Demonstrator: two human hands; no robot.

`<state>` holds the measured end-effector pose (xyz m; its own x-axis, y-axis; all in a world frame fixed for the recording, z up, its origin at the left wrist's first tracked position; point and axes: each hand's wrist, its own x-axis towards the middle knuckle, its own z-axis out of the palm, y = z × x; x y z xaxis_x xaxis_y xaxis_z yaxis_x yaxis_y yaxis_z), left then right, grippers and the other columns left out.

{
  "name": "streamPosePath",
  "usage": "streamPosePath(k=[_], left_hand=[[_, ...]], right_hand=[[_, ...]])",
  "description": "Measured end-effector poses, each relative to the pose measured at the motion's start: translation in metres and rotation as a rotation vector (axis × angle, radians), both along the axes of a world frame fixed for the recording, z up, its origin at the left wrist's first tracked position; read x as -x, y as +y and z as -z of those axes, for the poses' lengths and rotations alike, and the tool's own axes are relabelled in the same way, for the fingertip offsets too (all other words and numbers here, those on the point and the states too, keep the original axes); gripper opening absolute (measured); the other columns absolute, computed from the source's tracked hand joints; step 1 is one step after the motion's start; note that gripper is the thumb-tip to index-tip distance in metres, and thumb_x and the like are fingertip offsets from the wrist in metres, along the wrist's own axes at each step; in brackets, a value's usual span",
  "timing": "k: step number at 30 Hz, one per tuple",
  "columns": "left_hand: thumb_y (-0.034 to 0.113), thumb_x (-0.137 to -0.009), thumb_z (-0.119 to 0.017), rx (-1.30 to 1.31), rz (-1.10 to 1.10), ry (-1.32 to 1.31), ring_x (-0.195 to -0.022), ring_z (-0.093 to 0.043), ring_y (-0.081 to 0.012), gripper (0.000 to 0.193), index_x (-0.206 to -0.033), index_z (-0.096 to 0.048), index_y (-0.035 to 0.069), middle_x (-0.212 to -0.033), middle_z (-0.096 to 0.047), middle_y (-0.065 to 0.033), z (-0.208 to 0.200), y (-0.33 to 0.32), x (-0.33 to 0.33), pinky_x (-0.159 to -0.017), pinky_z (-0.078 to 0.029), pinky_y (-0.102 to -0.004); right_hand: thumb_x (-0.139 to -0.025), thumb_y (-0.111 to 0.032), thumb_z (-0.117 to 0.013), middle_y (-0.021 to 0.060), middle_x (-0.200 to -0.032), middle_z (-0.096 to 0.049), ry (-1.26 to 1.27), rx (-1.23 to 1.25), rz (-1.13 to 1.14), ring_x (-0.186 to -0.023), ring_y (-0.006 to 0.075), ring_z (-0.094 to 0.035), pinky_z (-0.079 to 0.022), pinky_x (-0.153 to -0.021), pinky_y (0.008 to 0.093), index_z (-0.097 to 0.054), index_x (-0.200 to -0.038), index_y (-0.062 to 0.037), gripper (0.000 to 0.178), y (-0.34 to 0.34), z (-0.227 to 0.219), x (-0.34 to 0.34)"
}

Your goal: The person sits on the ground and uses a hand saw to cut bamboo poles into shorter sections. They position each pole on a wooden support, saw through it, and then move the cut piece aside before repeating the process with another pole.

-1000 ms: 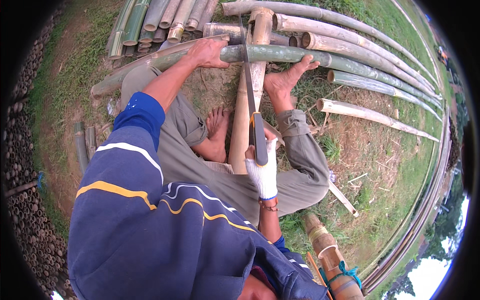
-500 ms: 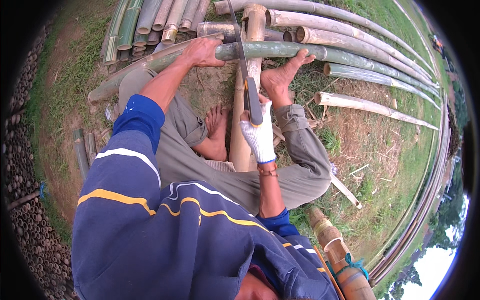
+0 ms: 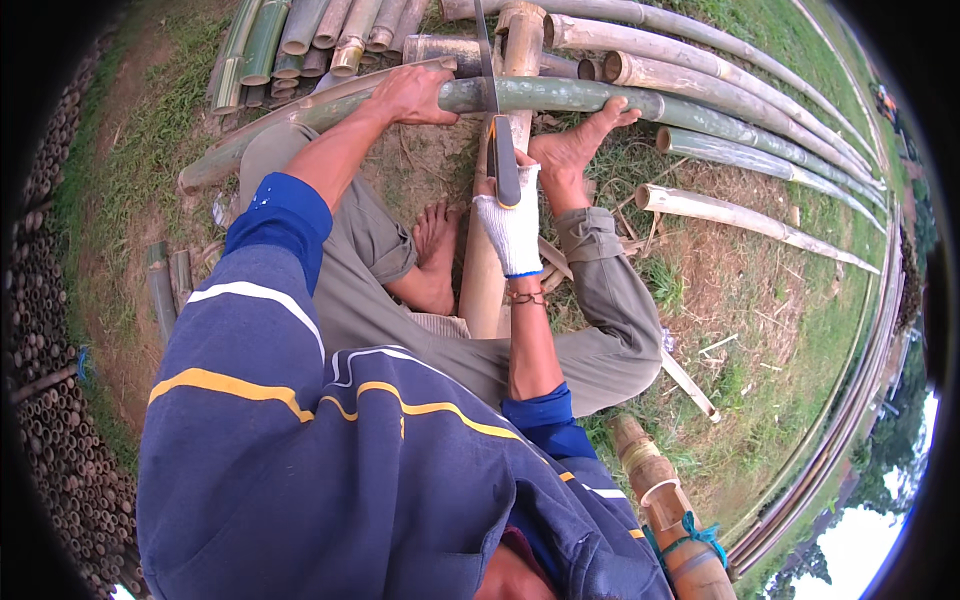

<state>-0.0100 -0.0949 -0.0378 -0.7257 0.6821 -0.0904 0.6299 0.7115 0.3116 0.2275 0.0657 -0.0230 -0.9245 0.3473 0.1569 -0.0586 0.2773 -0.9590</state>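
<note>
I see left hand (image 3: 412,97) clamped on green bamboo pole (image 3: 560,94), gloved right hand (image 3: 512,215) closed round handsaw (image 3: 504,155); bare foot (image 3: 566,156), right of left fingers, probably braces pole.

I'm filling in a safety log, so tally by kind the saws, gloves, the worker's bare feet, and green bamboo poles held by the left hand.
Saws: 1, in the right hand
White gloves: 1
Bare feet: 2
Green bamboo poles under the left hand: 1
Total: 5
</note>
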Motion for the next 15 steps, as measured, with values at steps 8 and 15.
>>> streamPosePath(k=[8,15], left_hand=[[0.058,-0.074,-0.083,-0.01,-0.021,0.008,-0.099,-0.078,-0.046,0.08,-0.132,-0.073,0.003,-0.103,-0.08,-0.0286,0.014,-0.012,0.001,-0.096,-0.061,-0.0552],[0.059,-0.073,-0.085,-0.004,-0.014,-0.001,-0.101,-0.078,-0.0471,0.084,-0.135,-0.073,0.004,-0.105,-0.079,-0.0315,-0.005,0.005,0.0,-0.098,-0.062,-0.0539]], right_hand=[[-0.101,-0.009,-0.064,0.0168,-0.14,-0.055,-0.428,0.007,-0.033,-0.119,0.0261,-0.059,-0.045,-0.112,0.0393,-0.044,-0.154,-0.001,0.057,-0.009,-0.068,-0.18],[-0.086,0.009,-0.065,0.0116,-0.115,-0.058,-0.008,-0.061,0.029,-0.092,0.0201,-0.059,-0.054,-0.093,0.0335,-0.046,-0.152,-0.0037,0.069,-0.004,0.01,-0.018]])
